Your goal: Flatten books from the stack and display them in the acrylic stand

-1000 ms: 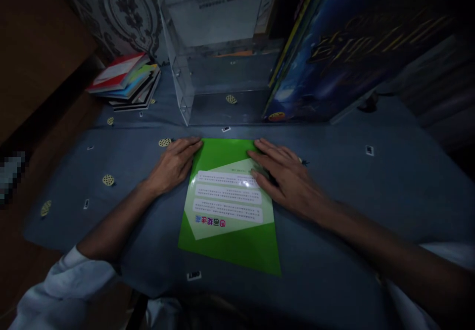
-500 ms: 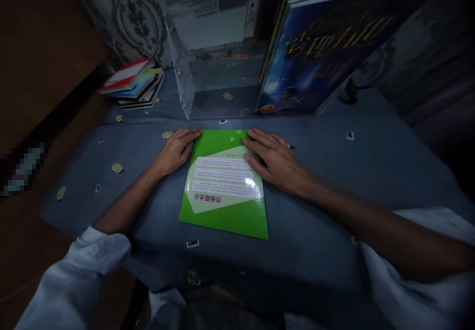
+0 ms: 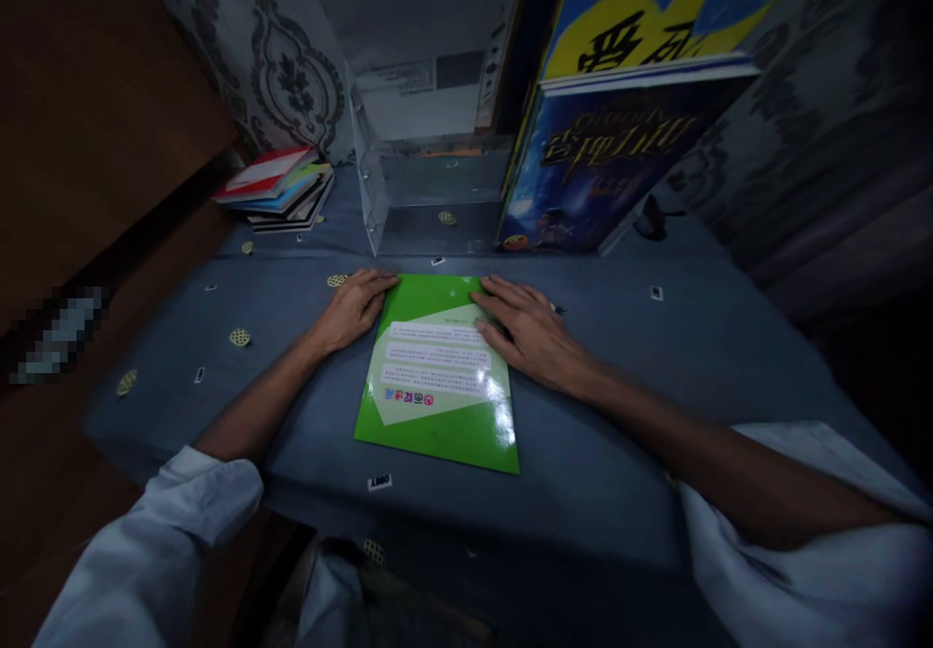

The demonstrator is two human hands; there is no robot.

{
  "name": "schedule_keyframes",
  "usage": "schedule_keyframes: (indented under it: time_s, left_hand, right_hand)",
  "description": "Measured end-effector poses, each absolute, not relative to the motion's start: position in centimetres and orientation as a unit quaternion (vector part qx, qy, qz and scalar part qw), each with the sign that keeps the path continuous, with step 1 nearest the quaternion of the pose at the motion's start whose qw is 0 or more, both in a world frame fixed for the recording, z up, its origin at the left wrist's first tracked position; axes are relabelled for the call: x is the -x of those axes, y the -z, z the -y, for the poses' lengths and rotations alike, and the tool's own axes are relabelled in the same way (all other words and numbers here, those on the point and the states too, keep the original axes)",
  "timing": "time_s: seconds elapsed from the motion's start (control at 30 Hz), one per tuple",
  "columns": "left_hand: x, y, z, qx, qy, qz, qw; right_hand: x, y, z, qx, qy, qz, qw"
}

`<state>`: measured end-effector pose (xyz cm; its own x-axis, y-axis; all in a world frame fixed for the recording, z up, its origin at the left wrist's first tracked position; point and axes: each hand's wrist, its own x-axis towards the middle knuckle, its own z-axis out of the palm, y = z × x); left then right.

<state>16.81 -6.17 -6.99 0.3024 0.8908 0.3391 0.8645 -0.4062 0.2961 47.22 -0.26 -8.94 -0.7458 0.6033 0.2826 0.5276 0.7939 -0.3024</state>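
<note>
A thin green book (image 3: 437, 444) lies flat on the blue tablecloth, its printed text upside down to me. My left hand (image 3: 356, 310) rests beside its far left corner, fingertips touching the edge, thumb and fingers stretched out. Over the far right edge lies my right hand (image 3: 529, 329), its fingers spread on the cover and its palm partly on the cloth. Neither hand grips the book. A bright glare covers part of the cover's right side.
Behind the book stands a clear acrylic rack (image 3: 437, 227). Large upright books, a dark blue one (image 3: 583, 172) in front, fill its right side. A stack of small books (image 3: 281, 187) sits at the back left. The patterned tablecloth (image 3: 583, 473) drops at the front edge.
The view has tilted up slightly, so the rack and upright books show more. Both hands keep their places on the green book, which lies the same way.
</note>
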Motion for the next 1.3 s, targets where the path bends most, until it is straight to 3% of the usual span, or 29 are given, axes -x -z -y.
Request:
schedule_keyframes:
  time_s: [1.3]
  left_hand:
    - [-16.62, 6.98, 6.18, -0.802, -0.258, -0.537, 0.042]
  right_hand:
    - [-47.31, 9.27, 0.24, 0.296, -0.101, 0.926, 0.21]
